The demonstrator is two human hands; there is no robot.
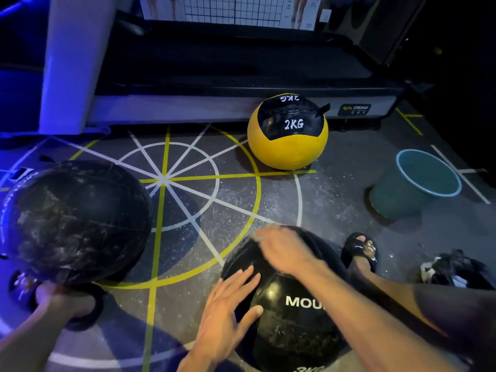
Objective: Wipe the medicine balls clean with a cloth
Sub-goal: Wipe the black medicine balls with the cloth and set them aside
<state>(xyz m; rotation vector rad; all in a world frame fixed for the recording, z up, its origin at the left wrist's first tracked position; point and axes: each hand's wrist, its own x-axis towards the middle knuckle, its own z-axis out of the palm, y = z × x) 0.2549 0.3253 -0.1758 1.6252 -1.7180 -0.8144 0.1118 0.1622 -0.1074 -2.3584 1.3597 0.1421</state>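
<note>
Beside the yellow ball (pixel 287 146), bucket (pixel 402 200) upright.

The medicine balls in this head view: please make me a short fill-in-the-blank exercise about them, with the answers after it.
1. The yellow ball is marked ____ in white.
2. The left hand lies flat on the ____ ball printed MOU.
3. The bucket stands to the ____ of the yellow ball.
4. The right hand rests on ____ of the ball.

Answers: 2KG; black; right; top

Grey gym floor (pixel 230 210), marked with white and yellow lines, carries three medicine balls: yellow 2KG ball (pixel 287 146), scuffed black ball (pixel 77 221), black ball (pixel 290 304); also a teal bucket (pixel 413 183).
</note>
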